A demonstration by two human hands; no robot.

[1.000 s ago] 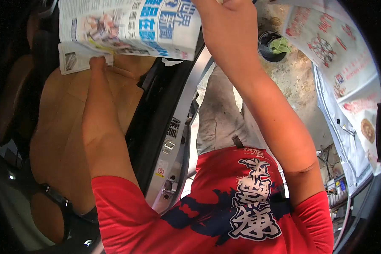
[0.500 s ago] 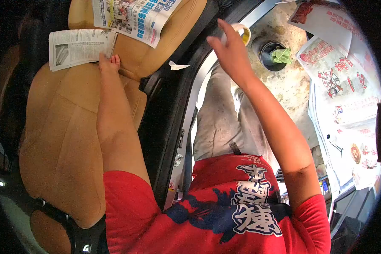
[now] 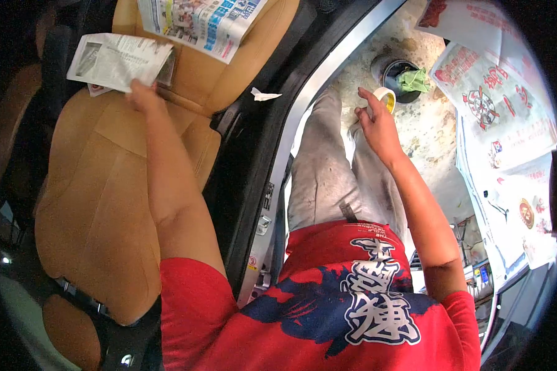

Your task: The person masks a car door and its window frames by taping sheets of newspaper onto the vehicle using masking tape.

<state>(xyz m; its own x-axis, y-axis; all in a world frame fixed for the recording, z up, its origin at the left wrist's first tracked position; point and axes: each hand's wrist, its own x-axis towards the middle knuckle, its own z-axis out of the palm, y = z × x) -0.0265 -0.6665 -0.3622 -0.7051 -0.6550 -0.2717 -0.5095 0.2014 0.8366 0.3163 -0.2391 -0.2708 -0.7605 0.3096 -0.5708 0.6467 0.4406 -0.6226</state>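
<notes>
Thin, creased newsprint, folded flat, was pinched in the left hand over the seamed tan seat; the right hand, fingers loosely spread, bore a ring-shaped tape roll.

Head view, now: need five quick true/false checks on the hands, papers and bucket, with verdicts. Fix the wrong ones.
1. The left hand touches the folded newspaper. True.
2. The right hand is at the tape roll. True.
3. The tape roll lies on the folded newspaper. False: it is by the right hand.
4. A green cloth is at the black bucket's mouth. True.
5. The colour-printed newspaper covers the green cloth. False: it lies on the tan car seat.
</notes>
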